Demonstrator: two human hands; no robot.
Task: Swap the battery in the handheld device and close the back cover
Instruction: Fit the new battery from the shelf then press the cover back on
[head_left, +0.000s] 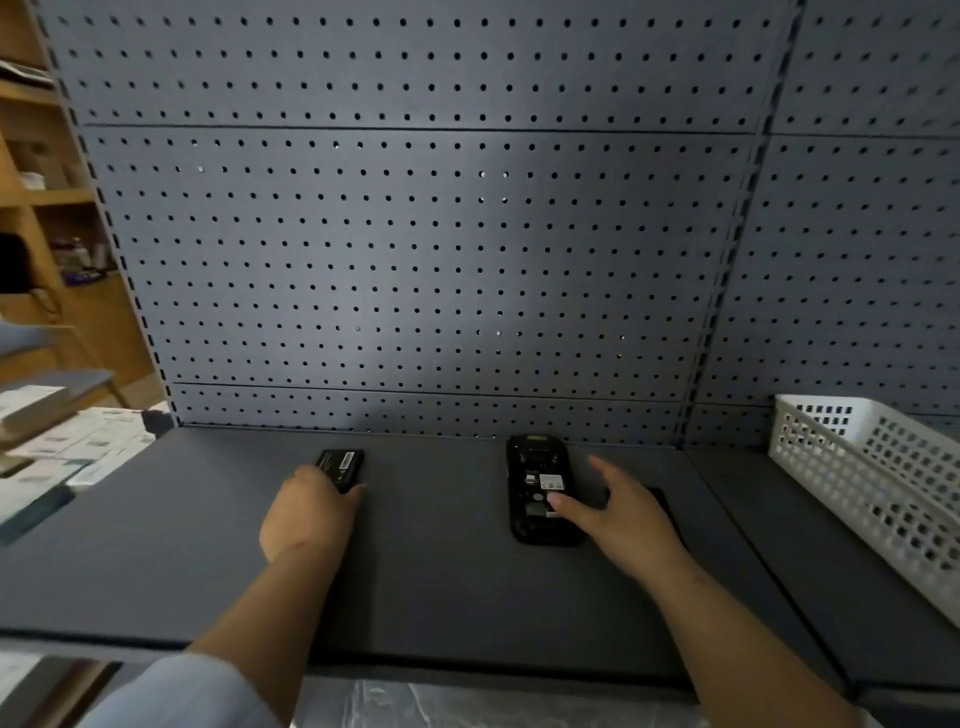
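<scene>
Grey metal shelf (441, 587) under a dark pegboard wall (415, 234), white basket (878, 478) at right.

Left of centre, the left hand (306, 514) curls over a black battery (340, 465) lying flat; whether it grips is unclear. Right of centre, the right hand (618, 512) is spread open, fingertips on the handheld device (537, 488), which lies back up, its battery bay open.

One handheld device (540, 491) lay on the shelf (441, 582). Left of the device lay one battery (340, 462); right of it, one white basket (878, 483). Two hands were present: left hand (306, 514), right hand (618, 514).
</scene>
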